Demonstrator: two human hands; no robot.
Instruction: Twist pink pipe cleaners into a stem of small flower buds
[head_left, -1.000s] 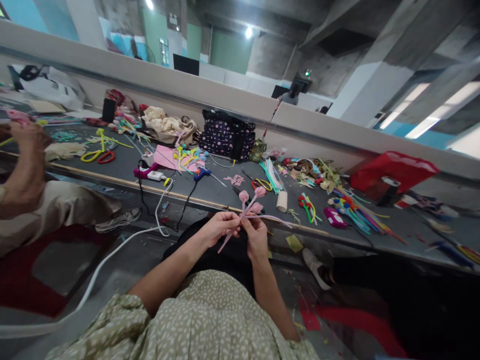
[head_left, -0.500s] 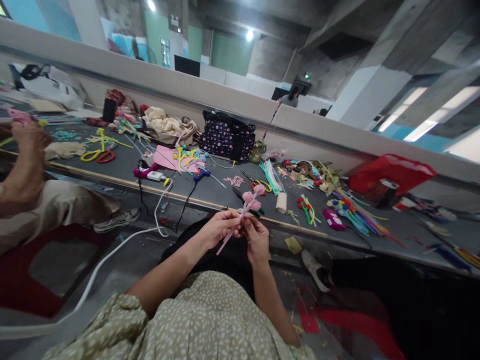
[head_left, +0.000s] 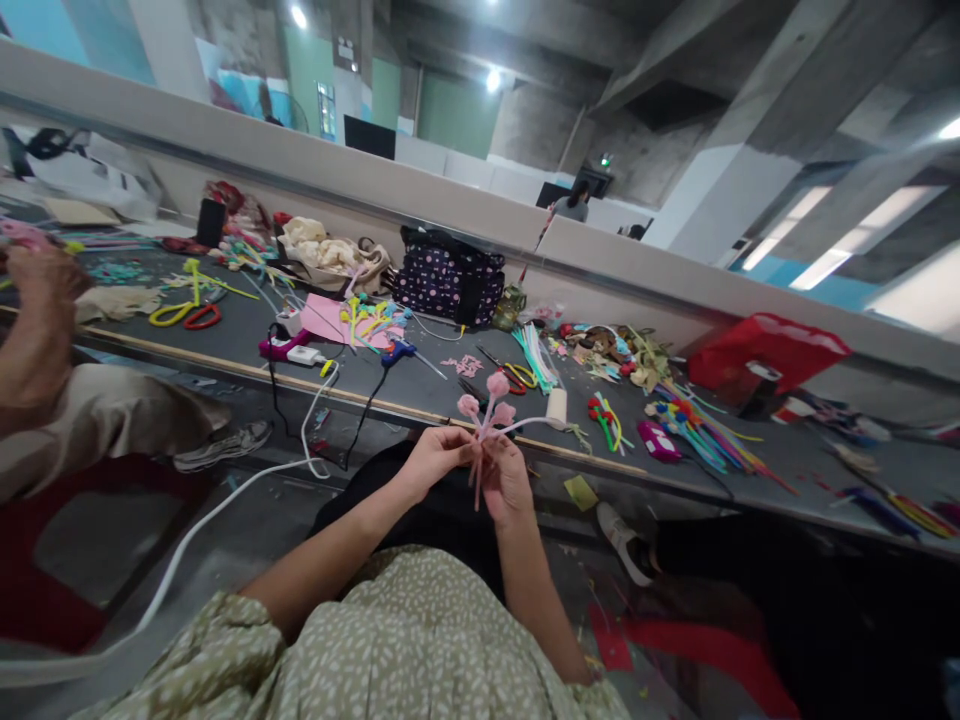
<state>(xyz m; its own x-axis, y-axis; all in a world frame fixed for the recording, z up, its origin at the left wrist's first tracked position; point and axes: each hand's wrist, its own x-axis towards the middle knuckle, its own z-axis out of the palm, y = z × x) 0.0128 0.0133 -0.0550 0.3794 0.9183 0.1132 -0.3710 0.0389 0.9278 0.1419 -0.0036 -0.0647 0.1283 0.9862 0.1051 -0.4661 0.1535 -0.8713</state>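
Note:
Both my hands hold a pink pipe-cleaner flower sprig point(head_left: 496, 386) low in front of the table's edge. Three round pink blossoms stand up at its top. A pale pink stem arches out to the right, toward a cream cylinder point(head_left: 556, 405) on the table. My left hand point(head_left: 441, 460) is closed, thumb and fingertips pinching the stems from the left. From the right, my right hand point(head_left: 508, 484) is closed around the same stems. Stem ends poke out below the fingers; the exact joining point is hidden by my fingertips.
Beyond my hands lie orange-and-yellow-handled scissors point(head_left: 520, 376), pink scraps point(head_left: 463, 365) and a blue glue gun point(head_left: 399, 352) with a cord. A magenta power strip point(head_left: 279, 348) sits left, its white cable point(head_left: 187, 555) trailing down. Other people sit on both sides.
The sprig has turned from a slant to nearly upright, its blossoms spreading apart. A pale stem now sticks out to the right. Both hands still pinch it.

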